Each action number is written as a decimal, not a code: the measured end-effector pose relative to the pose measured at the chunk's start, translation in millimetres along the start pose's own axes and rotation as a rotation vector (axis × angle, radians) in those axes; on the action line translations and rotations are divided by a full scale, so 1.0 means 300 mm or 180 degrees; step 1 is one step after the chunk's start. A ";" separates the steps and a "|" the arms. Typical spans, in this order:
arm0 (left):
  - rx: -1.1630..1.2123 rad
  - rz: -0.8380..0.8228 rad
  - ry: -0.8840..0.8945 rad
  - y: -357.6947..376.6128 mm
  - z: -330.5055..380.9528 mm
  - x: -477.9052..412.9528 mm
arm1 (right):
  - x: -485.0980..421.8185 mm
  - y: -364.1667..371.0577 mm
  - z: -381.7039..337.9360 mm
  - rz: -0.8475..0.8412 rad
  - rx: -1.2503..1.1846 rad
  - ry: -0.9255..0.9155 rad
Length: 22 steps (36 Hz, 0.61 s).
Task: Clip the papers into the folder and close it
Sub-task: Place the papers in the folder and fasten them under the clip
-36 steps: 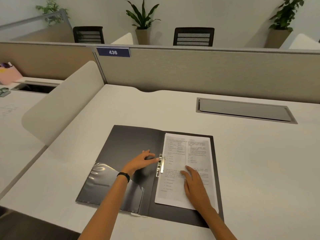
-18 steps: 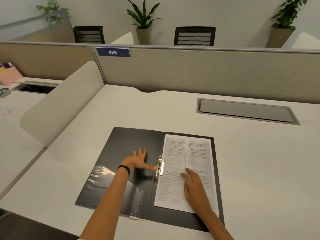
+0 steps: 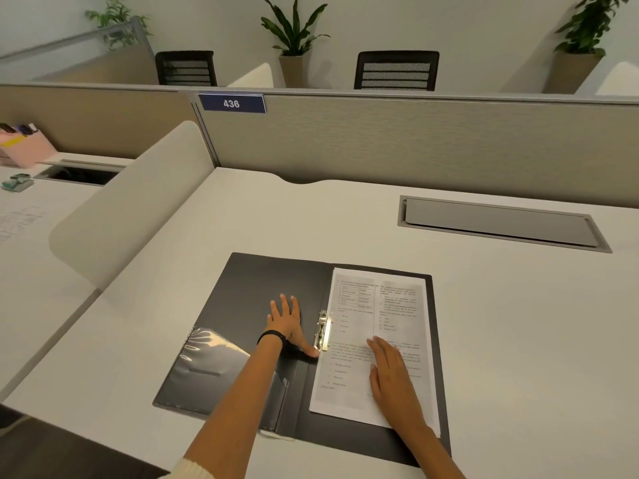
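Observation:
A dark grey folder point(image 3: 256, 285) lies open on the white desk. Printed papers point(image 3: 397, 305) rest on its right half, under a metal clip point(image 3: 323, 330) by the spine. My left hand point(image 3: 287, 323) lies flat on the inside of the left cover, fingers spread, the thumb stretched toward the lower end of the clip. My right hand point(image 3: 390, 371) presses flat on the lower part of the papers. A clear plastic pocket point(image 3: 214, 368) covers the lower left cover.
A grey cable hatch point(image 3: 498, 221) is set into the desk at the back right. A beige partition point(image 3: 415, 146) with a "436" sign runs behind. A curved white divider point(image 3: 135, 209) stands at the left, with a neighbouring desk beyond it.
My left hand has slid off the clip onto the left cover and spread its fingers, with only the thumb still near the clip. My right hand has stayed on the papers.

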State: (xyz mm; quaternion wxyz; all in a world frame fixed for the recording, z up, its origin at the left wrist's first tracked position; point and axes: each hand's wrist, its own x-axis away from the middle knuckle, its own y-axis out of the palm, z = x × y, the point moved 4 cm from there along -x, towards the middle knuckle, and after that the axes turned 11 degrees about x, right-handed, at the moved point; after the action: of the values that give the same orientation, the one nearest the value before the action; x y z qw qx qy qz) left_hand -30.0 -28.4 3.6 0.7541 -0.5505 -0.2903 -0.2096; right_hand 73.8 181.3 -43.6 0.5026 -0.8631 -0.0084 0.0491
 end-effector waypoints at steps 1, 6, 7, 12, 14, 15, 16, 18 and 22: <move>0.0009 0.0010 0.0002 0.000 -0.001 -0.001 | 0.001 -0.001 -0.001 0.0000 0.0002 0.0001; 0.0053 0.0048 0.0035 0.006 -0.004 0.003 | 0.003 -0.009 -0.009 -0.0029 -0.0027 0.0028; 0.0061 0.0061 0.0049 0.007 -0.004 0.005 | 0.004 -0.010 -0.008 -0.0026 -0.0028 0.0017; 0.0070 0.0046 0.0078 0.011 -0.011 0.006 | 0.004 -0.011 -0.014 0.0093 -0.0036 -0.0078; 0.0062 0.0047 0.0083 0.011 -0.013 0.005 | 0.005 -0.008 -0.012 0.0087 -0.0012 -0.0084; 0.0063 0.0049 0.0083 0.011 -0.015 0.004 | 0.007 -0.007 -0.012 0.0069 0.0011 -0.0078; 0.0076 0.0047 0.0083 0.012 -0.017 0.004 | 0.007 -0.008 -0.012 0.0049 0.0025 -0.0064; 0.0124 0.0048 0.0090 0.016 -0.023 0.001 | 0.006 -0.011 -0.013 0.0017 0.0027 -0.0032; 0.0172 0.0137 0.0102 0.030 -0.019 -0.003 | 0.005 -0.011 -0.013 -0.0032 -0.0004 0.0043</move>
State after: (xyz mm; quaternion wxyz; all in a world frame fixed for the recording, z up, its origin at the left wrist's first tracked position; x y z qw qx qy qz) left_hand -23.7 -31.0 -4.6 0.7776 -0.5327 -0.2718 -0.1942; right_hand 75.7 179.7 -39.0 0.5024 -0.8637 -0.0094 0.0407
